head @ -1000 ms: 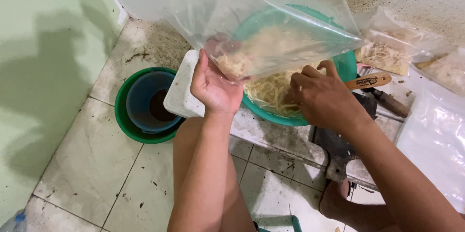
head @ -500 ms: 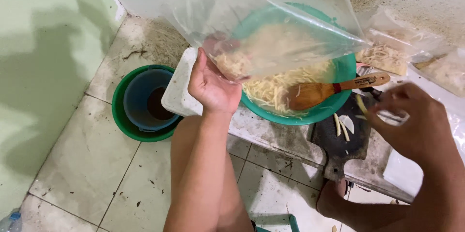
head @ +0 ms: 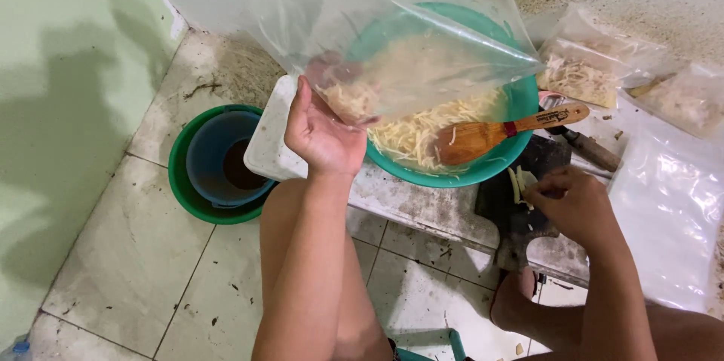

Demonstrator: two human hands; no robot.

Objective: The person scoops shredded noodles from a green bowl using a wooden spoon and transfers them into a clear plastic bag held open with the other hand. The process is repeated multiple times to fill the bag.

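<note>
My left hand (head: 323, 133) holds up a clear plastic bag (head: 392, 21) with pale shredded strips in its lower corner, over a teal bowl (head: 520, 142) full of the same shreds. A wooden spoon (head: 498, 133) lies in the bowl with its handle pointing right. My right hand (head: 577, 202) is low at the right, fingers pinched on a few pale strips (head: 522, 180) lying on a dark slab (head: 520, 210).
A green bucket (head: 185, 187) with a blue cup (head: 219, 157) inside stands on the tiled floor at left. A white board (head: 264, 146) lies under the bowl. Filled clear bags (head: 581, 67) sit at the back right, an empty one (head: 664, 202) at far right. My knee is below.
My right hand left the bowl, swung out to the right, then came down onto the dark slab and pinched the loose strips. The spoon now lies free in the bowl.
</note>
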